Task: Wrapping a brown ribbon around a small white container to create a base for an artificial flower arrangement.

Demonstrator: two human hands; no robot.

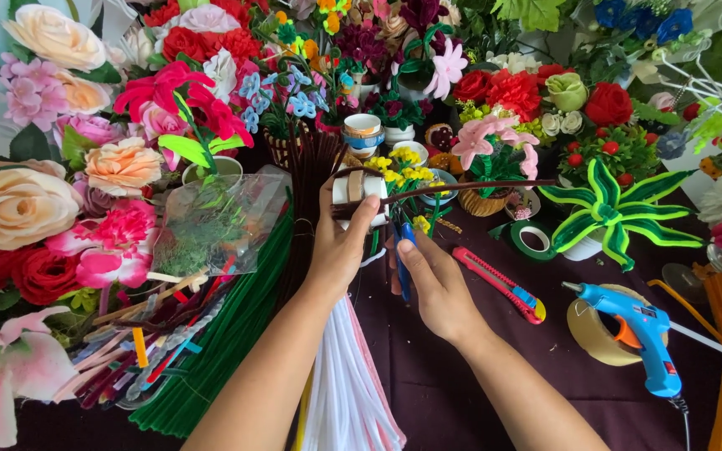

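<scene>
Left hand (340, 242) gripping white roll (359, 190) with brown stem (461, 187); right hand (432, 280) closing on blue scissors (404, 255). Cutter (499, 284), glue gun (637, 330), tape (591, 338) lying beside; flowers (119, 167) crowding surface (461, 392).

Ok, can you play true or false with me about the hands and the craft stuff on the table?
1. The left hand holds a dark brown pipe cleaner. True.
2. The right hand holds the glue gun. False: the blue glue gun lies on the table, untouched; that hand holds blue-handled scissors.
3. The utility knife is red. True.
4. The pipe cleaner bundle between the arms is black. False: it is white.
</scene>
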